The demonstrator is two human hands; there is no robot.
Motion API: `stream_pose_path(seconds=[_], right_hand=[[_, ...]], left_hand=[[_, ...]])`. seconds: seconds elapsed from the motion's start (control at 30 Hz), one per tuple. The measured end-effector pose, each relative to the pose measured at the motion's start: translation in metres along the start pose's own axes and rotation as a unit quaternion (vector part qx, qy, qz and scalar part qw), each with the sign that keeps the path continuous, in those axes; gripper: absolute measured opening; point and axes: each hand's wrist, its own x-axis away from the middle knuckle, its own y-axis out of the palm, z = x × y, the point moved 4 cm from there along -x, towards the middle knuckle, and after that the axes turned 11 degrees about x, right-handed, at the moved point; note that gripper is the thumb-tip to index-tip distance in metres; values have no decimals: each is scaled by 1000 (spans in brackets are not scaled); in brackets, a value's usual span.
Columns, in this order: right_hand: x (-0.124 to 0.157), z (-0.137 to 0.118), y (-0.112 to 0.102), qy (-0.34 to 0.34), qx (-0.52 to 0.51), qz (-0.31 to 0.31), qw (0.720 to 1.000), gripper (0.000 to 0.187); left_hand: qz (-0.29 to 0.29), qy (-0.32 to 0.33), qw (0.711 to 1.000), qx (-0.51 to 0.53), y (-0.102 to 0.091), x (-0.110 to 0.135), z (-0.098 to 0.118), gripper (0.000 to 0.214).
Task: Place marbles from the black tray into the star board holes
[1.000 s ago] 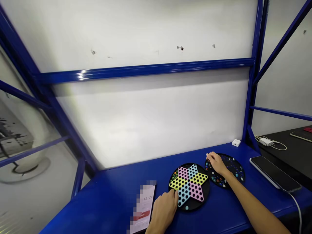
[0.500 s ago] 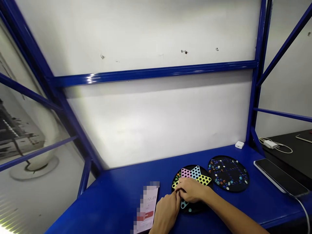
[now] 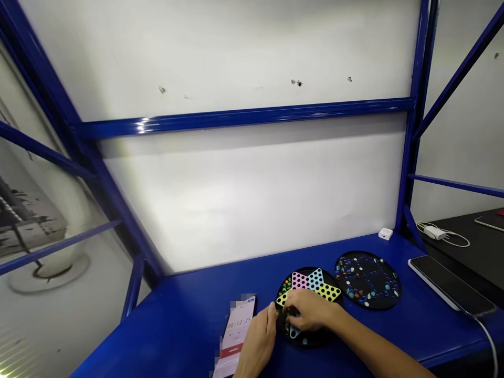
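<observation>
Game board (image 3: 329, 292) lay on table (image 3: 189, 315), left of marble tray (image 3: 372, 281). Right hand (image 3: 309, 308) over board, fingers curled; left hand (image 3: 259, 332) beside it, fingers together; both grips unclear. Step: apparently piece-handling; next move likely called for light pinch.

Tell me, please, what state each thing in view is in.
Timer phone: screen lit, reading 00:12:25.
Dark phone: screen dark, cable at its near end.
White adapter: prongs bare, not in a socket.
Star board: lying flat, partly covered.
Round tray: uncovered, marbles scattered in it.
Right grip: over the star board, fingers bent; contents hidden.
Left grip: by the board's left edge, contact unclear.
</observation>
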Motion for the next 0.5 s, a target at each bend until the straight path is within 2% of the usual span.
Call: stream_pose_path(seconds=[0.03,0.1,0.17,0.27,0.33,0.4,0.5], right_hand=[[-1,-5,-3,-5,23,-18,1000,22],[-6,-14,-9,-6,67,-60,996,23],[-13,-20,-15,1,103,-109,989,21],[-23,-26,-20,5,138,-188,972,14],[-28,-26,-19,-3,129,-220,967,10],[-30,-26,-17,-14,114,-220,969,9],[-29,-25,-9,-28,140,-182,973,15]], left_hand=[[-7,-30,999,24,-6,-3,3,58],[-39,-129,985,111,-14,-6,7,62],[-56,-172,971,157,-19,-7,12,60],[-63,-186,965,172,-23,-6,15,56],[-67,-197,964,167,-23,-6,12,55],[-75,-203,964,155,-24,-6,10,56],[-80,-197,967,140,-27,-6,10,59]])
